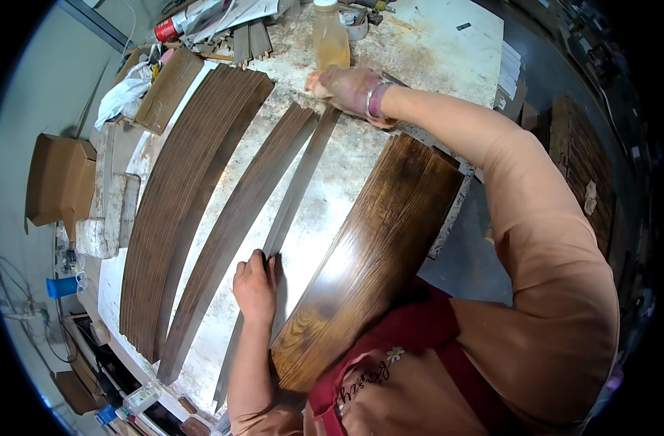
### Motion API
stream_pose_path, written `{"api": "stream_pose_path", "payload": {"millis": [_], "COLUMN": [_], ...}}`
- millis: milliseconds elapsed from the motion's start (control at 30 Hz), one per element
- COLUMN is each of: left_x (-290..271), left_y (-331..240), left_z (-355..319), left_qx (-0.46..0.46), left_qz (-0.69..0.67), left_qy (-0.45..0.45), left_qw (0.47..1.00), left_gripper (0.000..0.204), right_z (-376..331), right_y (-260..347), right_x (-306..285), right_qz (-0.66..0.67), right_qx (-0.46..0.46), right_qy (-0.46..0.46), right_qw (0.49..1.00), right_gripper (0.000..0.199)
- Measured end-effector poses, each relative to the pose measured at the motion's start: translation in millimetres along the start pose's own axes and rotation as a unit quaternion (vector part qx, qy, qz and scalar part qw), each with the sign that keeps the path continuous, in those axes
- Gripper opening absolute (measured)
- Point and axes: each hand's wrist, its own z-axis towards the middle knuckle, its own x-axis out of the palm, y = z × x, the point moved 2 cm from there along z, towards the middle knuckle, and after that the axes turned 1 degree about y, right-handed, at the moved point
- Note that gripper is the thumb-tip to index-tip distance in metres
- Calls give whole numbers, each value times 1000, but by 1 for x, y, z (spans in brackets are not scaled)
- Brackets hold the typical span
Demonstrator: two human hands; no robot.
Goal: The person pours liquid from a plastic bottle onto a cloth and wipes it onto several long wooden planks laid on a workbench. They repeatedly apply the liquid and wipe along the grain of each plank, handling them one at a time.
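A long, narrow strip of dark wood veneer [292, 196] lies lengthwise on the pale, stained desk [346, 156], running from the far edge near a bottle of amber liquid [330, 40] down toward the person's body. The left hand [255, 287] presses on its near part, fingers together and flat on the strip rather than curled round it; the right hand [346, 89] rests on the far end, fingers bent down onto the wood — whether they pinch it or only press, I cannot tell.

The strip looks thin and light, and so long for its width that it would likely sag and whip if lifted at one end; holding it at two well-separated points, as both hands now lie, seems the safe way, since such veneer probably splits along the grain if bent sharply.

To the left sit a wider veneer strip [230, 225] and a stack of curved strips [179, 196]; to the right, just beside the left hand, a glossy stained wood panel [375, 254] — stiffer and heavier by its look.
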Motion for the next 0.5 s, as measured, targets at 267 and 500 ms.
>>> {"api": "stream_pose_path", "payload": {"millis": [267, 500], "left_x": [2, 2], "left_y": [-4, 5], "left_z": [5, -9], "left_qx": [15, -29], "left_qz": [18, 7], "left_qy": [-24, 2], "left_qw": [999, 1000], "left_gripper": [22, 20], "right_z": [-5, 17], "right_y": [-12, 0], "right_x": [33, 13], "right_qz": [-80, -18], "right_qx": [-205, -46], "right_qy": [-181, -84], "right_qw": [958, 995], "right_gripper": [29, 26]}}
